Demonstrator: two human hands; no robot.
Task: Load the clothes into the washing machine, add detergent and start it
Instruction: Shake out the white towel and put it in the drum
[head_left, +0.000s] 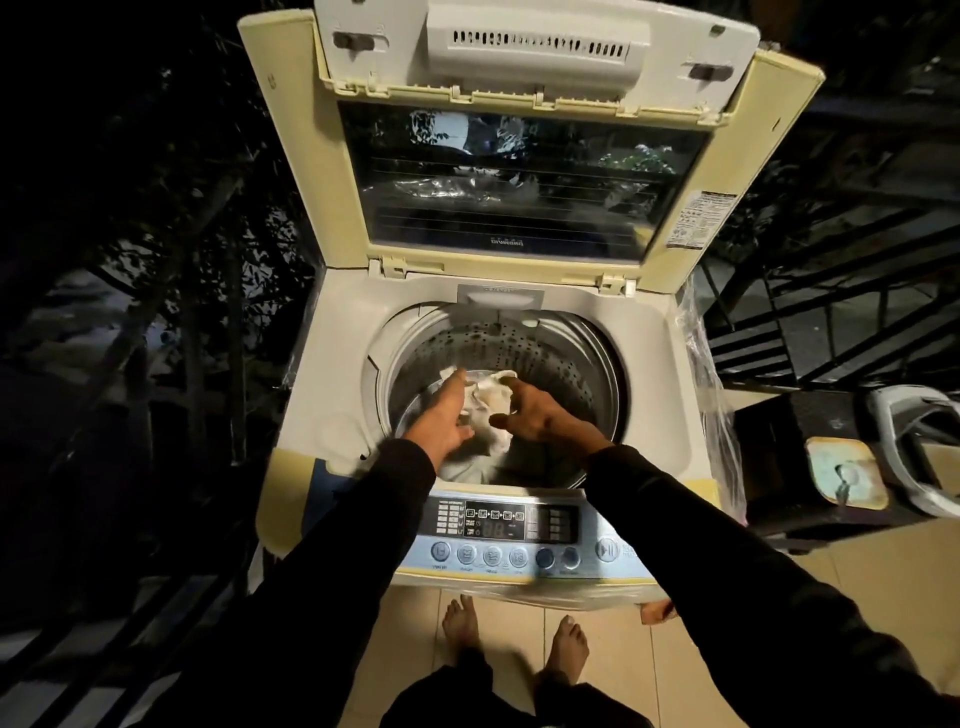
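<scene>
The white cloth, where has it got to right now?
In the head view the white cloth lies inside the drum of the open washing machine, near its front left, under and between the left hand and right hand.

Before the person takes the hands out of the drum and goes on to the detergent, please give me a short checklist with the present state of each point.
1. Lid fully up: ok.
2. White cloth inside the drum, not over its rim: ok.
3. Left hand has let go of the cloth: cannot tell, it touches it.
4. Right hand free: ok, fingers spread above the cloth.
5. Detergent within reach: cannot tell, none in view.
6. Control panel unobstructed: ok.
</scene>
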